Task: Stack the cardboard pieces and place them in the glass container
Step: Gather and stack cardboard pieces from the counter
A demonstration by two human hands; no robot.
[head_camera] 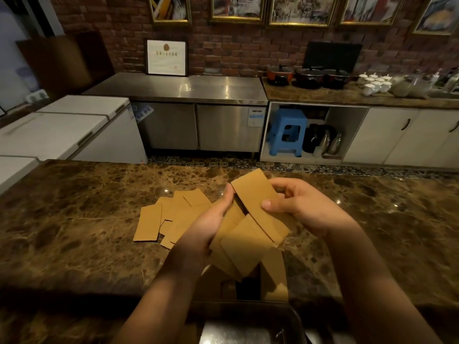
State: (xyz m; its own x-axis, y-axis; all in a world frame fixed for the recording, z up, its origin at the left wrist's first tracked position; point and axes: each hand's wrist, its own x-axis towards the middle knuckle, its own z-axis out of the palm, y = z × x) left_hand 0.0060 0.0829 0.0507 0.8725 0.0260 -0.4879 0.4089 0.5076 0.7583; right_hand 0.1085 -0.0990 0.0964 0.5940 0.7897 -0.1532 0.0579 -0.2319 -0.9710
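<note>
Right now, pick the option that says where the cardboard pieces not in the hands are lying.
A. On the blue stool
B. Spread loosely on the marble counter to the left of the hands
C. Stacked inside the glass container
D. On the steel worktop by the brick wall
B: the loose cardboard pieces lie fanned out flat on the marble counter, to the left of the left hand and right hand, which hold the other pieces.

Two hands, the left hand (208, 227) and right hand (300, 207), are above the marble desk (74, 219). Five framed pictures (237, 8) hang above one certificate (166, 57), three pots (308, 76) and one blue stool (286, 131); the cardboard pieces (171, 214) overlap too much to count.
</note>
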